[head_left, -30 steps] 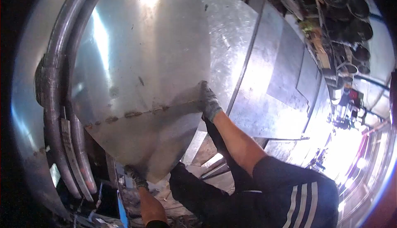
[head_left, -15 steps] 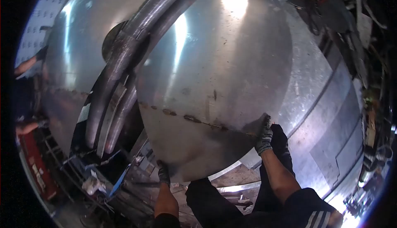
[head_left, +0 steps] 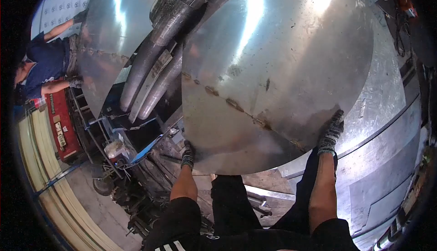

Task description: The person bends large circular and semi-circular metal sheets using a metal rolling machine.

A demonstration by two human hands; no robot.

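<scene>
Gripping a large round silvery sheet-metal disc (head_left: 273, 69) upright beside grey steel rollers (head_left: 148, 67), gloved left hand (head_left: 187, 154) clamped on its rim at seven o'clock, right hand (head_left: 331, 133) at four, a worker risks the slick edge slipping.

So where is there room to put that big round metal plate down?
Bare flat sheets lie right of the right hand. Pale floor beside the red machine looks free too. Below the plate and left hand, by the rollers, it is crowded with clutter.
</scene>
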